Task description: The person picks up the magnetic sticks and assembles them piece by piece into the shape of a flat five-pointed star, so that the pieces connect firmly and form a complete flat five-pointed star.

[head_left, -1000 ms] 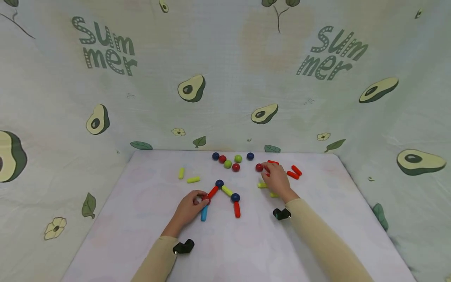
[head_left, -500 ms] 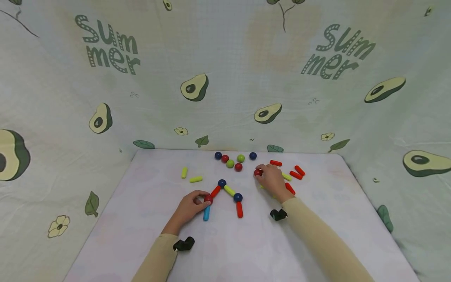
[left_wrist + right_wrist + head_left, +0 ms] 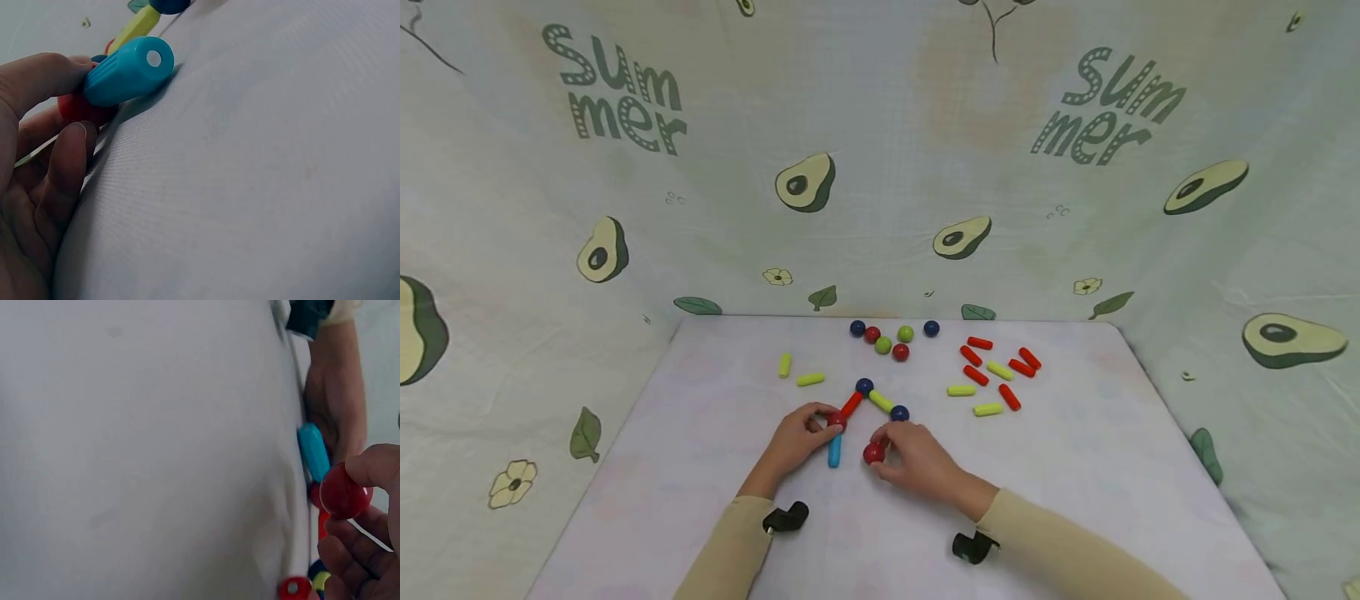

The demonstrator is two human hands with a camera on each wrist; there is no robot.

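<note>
"So, what's nearest you?"

"One loose red ball (image 3: 874,452), pinched in my right grip (image 3: 922,460). It sits to the right of the blue rod (image 3: 834,453), apart from it. My left grip (image 3: 802,435) pinches the corner ball (image 3: 837,422), also red, which the blue rod meets."

"How much is joined?"

"From the corner ball, a slanting red rod (image 3: 852,405) runs to the peak ball (image 3: 864,387), dark blue; then a slanting yellow rod (image 3: 882,402) leads down to the second blue ball (image 3: 899,412). That chain looks done. My loose red ball isn't part of it, and the blue rod's near end is bare."

"Anything in the way?"

"My right grip, mostly: it hides what lies below the second blue ball. From my right wrist I see a red rod end (image 3: 300,583), but can't tell how it joins."

"And farther off?"

"Unused pieces: two yellow rods (image 3: 810,379) leftward, six red rods (image 3: 976,375) and three yellow-green rods (image 3: 988,410) rightward. Beyond, six balls (image 3: 901,352) near the worktop's (image 3: 865,533) far edge, before a printed cloth (image 3: 880,275)."
</note>
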